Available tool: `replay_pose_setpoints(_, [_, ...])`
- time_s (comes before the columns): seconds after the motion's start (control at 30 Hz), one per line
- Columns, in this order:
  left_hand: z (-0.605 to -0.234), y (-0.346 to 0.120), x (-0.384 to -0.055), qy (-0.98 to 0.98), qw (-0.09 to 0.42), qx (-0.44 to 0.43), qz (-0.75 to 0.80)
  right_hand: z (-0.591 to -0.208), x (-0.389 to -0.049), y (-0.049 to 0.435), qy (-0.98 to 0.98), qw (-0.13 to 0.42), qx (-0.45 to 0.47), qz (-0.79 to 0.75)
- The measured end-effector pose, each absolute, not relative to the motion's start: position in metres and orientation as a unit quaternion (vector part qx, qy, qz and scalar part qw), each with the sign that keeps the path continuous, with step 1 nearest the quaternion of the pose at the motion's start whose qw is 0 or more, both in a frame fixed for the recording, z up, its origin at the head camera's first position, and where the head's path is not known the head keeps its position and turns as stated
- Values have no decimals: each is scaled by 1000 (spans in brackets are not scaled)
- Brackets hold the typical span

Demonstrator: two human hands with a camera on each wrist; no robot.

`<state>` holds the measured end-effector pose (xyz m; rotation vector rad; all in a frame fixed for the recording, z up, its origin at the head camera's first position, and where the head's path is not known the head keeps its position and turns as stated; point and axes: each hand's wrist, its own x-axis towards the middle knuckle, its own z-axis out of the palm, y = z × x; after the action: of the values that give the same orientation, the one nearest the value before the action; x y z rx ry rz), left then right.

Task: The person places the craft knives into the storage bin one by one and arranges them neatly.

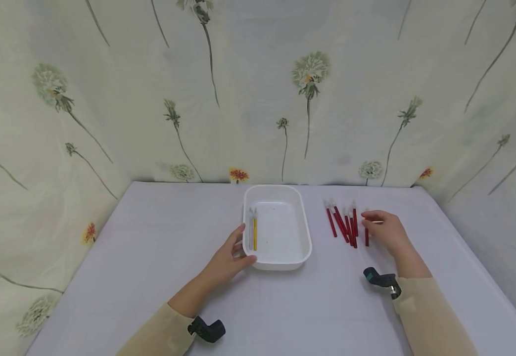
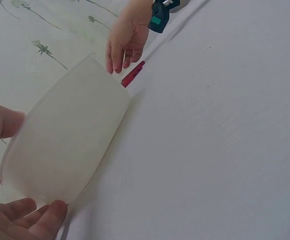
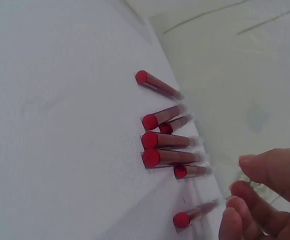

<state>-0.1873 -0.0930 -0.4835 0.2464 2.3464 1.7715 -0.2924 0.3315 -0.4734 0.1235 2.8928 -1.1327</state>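
My left hand (image 1: pixel 228 254) grips the near left corner of a white plastic tray (image 1: pixel 280 259), thumb over the rim and fingers against its outer side. Along the tray's left inner wall lie a yellow pen-like stick (image 1: pixel 255 235) and a pale grey one (image 1: pixel 251 235), both with clear tips. My right hand (image 1: pixel 387 230) hovers with bent fingers above the rightmost red pen-like stick (image 1: pixel 366 237); nothing shows between thumb and fingertips in the right wrist view. Several more red sticks (image 3: pixel 170 141) with clear ends lie left of that hand.
A white cloth (image 1: pixel 164 222) covers the table. Behind and beside it hangs a curtain (image 1: pixel 249 99) printed with dandelions. A dark wrist-worn camera mount (image 1: pixel 206 330) sits on my left sleeve, another mount (image 1: pixel 381 279) on my right.
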Motion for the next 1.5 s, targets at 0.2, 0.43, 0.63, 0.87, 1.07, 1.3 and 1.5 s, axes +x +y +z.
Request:
replay_pose_setpoints(0.2, [-484, -93, -188, 793, 95, 84, 596, -480, -295, 339, 924, 40, 70, -374])
replay_pose_setpoints(0.43, [-485, -93, -188, 791, 95, 82, 598, -485, -298, 343, 924, 39, 68, -373])
replay_pose_setpoints(0.63, [-484, -92, -188, 792, 96, 82, 597, -488, -301, 345, 928, 39, 75, -363])
replay_pose_setpoints(0.87, [-483, -93, -187, 791, 95, 82, 598, -481, -303, 345, 942, 51, 80, -321])
replay_pose_setpoints(1.07, [-483, -93, -188, 788, 97, 87, 602, -472, -304, 340, 950, 75, 87, -289])
replay_pose_setpoints(1.3, [-483, -93, -187, 786, 102, 81, 604, -473, -305, 340, 955, 66, 84, -276])
replay_pose_setpoints(1.5, [-484, -94, -187, 785, 102, 84, 606, -480, -304, 350, 938, 57, 89, -329])
